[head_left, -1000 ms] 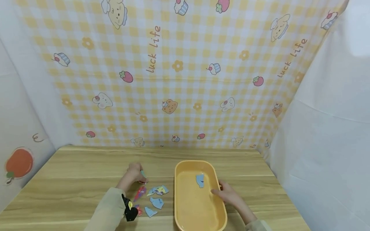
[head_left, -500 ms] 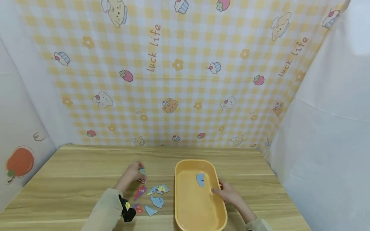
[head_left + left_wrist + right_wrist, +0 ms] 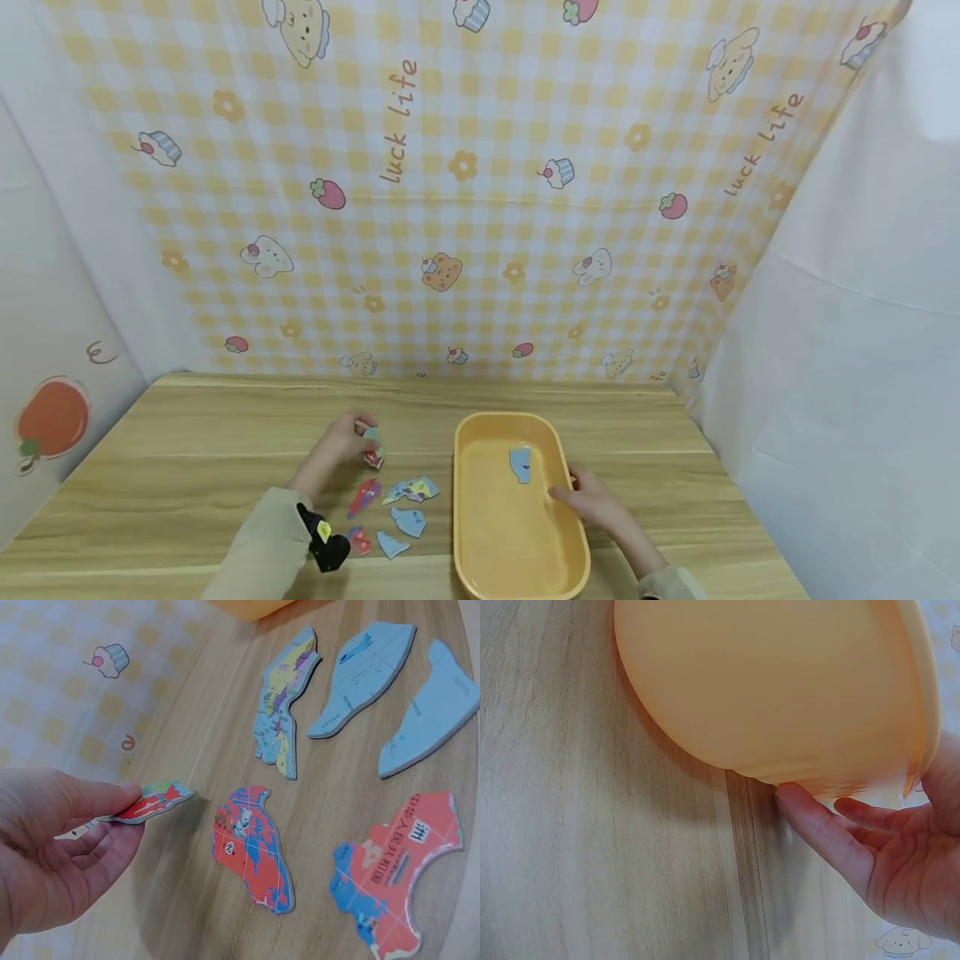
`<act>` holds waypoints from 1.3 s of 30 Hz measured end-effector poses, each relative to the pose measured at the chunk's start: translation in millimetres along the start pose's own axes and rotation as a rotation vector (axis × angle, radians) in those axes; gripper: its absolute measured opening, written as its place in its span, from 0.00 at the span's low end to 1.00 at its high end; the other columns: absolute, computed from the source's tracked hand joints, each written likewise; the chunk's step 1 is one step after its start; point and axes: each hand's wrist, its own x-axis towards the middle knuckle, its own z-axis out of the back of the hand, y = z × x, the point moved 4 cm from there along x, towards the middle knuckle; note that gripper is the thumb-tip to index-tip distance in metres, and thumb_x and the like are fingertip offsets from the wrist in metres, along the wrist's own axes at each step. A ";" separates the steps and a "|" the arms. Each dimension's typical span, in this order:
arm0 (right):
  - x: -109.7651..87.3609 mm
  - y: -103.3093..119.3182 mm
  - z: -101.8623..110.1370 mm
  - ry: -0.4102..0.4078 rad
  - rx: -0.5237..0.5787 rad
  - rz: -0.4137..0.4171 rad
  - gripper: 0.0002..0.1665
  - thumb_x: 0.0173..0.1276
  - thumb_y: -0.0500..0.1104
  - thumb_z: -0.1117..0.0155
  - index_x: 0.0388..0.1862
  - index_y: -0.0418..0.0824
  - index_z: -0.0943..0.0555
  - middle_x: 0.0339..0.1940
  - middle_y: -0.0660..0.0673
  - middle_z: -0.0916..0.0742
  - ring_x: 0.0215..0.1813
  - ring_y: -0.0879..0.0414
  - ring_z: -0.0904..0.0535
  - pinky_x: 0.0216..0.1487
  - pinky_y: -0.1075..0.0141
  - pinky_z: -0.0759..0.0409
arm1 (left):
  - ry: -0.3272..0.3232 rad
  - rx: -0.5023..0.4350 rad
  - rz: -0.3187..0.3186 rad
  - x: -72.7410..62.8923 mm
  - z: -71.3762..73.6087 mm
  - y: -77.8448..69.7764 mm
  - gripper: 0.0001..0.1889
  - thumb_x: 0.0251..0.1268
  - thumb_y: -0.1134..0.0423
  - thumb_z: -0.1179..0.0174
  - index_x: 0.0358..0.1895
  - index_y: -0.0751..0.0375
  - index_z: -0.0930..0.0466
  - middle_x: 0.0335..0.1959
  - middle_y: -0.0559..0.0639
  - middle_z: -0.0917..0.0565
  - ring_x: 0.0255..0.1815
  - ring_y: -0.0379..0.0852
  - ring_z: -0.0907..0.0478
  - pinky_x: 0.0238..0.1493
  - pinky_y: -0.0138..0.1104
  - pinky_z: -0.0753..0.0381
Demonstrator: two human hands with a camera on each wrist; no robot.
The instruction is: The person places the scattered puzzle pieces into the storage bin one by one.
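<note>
My left hand (image 3: pixel 347 438) pinches a map puzzle piece (image 3: pixel 161 801), red and green with some light blue, between thumb and fingers. The piece is held over the table, tilted nearly edge-on in the left wrist view. Below it lie a red-and-blue piece (image 3: pixel 251 847) and a red piece with printed characters (image 3: pixel 397 874). Beyond these are a yellow-and-purple piece (image 3: pixel 283 697) and two light blue pieces, one (image 3: pixel 367 675) beside the other (image 3: pixel 435 712). My right hand (image 3: pixel 594 502) grips the right rim of a yellow plastic tray (image 3: pixel 455 500), thumb over the edge, fingers outside. One blue piece (image 3: pixel 521 465) lies inside the tray.
The wood-grain table (image 3: pixel 247 417) ends at a yellow checked cloth (image 3: pixel 495 225) hung behind it. White cloth (image 3: pixel 847 333) hangs on the right side. A black wrist strap device (image 3: pixel 326 546) sits on the left sleeve.
My left hand has lifted the pinched piece slightly and moved a little up and back, showing more of its face. The right hand stays on the tray; the view tilts down slightly.
</note>
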 end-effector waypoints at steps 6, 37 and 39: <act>0.3 0.0 -0.4 0.004 0.001 0.002 0.36 0.62 0.42 0.43 0.61 0.19 0.41 0.31 0.38 0.17 0.26 0.55 0.19 0.22 0.62 0.19 | 0.014 -0.059 -0.008 -1.5 -0.3 -4.2 0.18 0.53 0.76 0.42 0.48 0.77 0.32 0.33 0.61 0.27 0.29 0.45 0.26 0.32 0.34 0.20; 0.0 -0.2 -0.4 -0.016 -0.005 -0.006 0.36 0.62 0.42 0.43 0.62 0.22 0.41 0.31 0.38 0.17 0.24 0.56 0.20 0.22 0.63 0.20 | 0.054 -0.110 -0.234 1.2 -19.0 -56.5 0.18 0.57 0.72 0.42 0.51 0.76 0.31 0.38 0.63 0.21 0.30 0.42 0.23 0.37 0.41 0.18; -0.4 -0.1 -0.4 -0.020 -0.008 -0.004 0.36 0.62 0.42 0.43 0.62 0.22 0.40 0.32 0.38 0.17 0.25 0.55 0.19 0.22 0.62 0.19 | 0.070 -0.129 -0.245 1.7 -21.3 -62.0 0.18 0.58 0.72 0.42 0.51 0.76 0.31 0.38 0.63 0.21 0.30 0.42 0.22 0.37 0.41 0.18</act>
